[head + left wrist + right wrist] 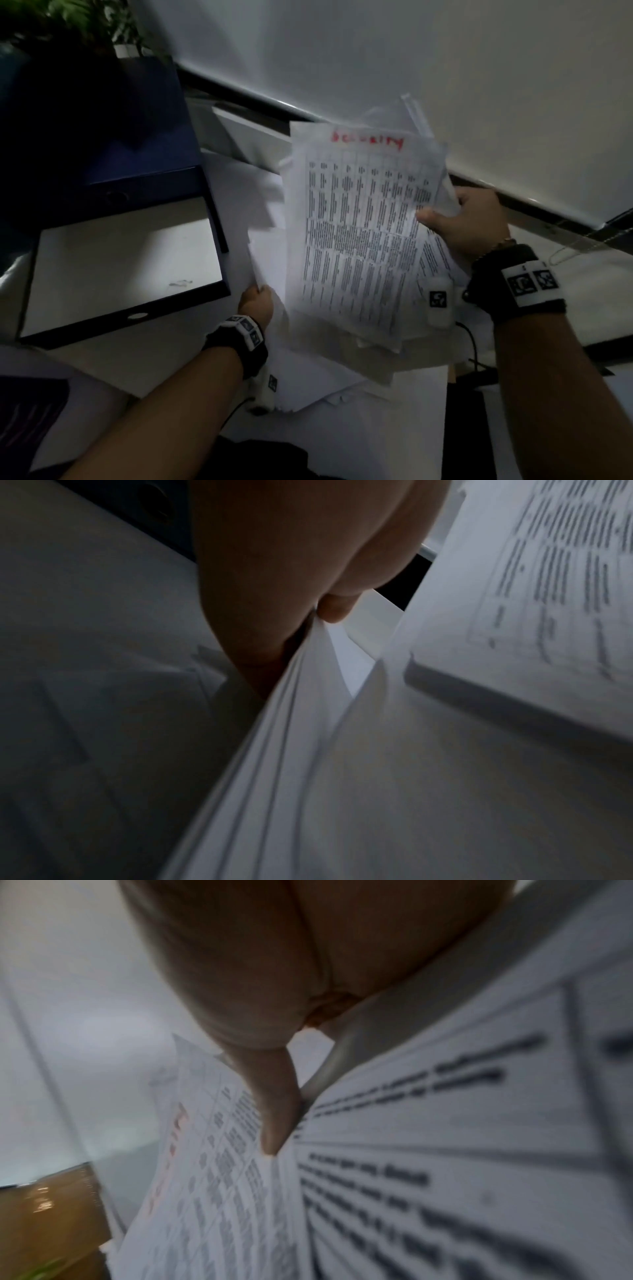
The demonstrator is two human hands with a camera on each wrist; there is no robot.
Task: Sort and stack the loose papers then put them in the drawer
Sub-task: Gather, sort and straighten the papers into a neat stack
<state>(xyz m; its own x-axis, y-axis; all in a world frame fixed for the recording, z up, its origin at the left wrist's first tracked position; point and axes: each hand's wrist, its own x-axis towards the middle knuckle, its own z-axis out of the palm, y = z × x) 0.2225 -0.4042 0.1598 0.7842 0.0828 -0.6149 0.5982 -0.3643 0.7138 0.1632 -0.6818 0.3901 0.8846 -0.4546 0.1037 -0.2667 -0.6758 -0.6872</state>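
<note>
A bundle of printed sheets (359, 233) is held up over the white desk, its top page a table with a red handwritten heading. My right hand (469, 219) grips its right edge, thumb pressed on the front page (445, 1191). My left hand (257, 301) pinches the lower-left edge of a second set of blank white sheets (308, 737) just left of the bundle. More loose paper (325, 370) lies beneath on the desk. No drawer is in view.
An open dark blue box file (113, 246) with a white inside lies at the left, its lid raised. A potted plant (85, 24) stands behind it. The white wall (376, 51) runs along the desk's far edge. A black cable (474, 346) lies at the right.
</note>
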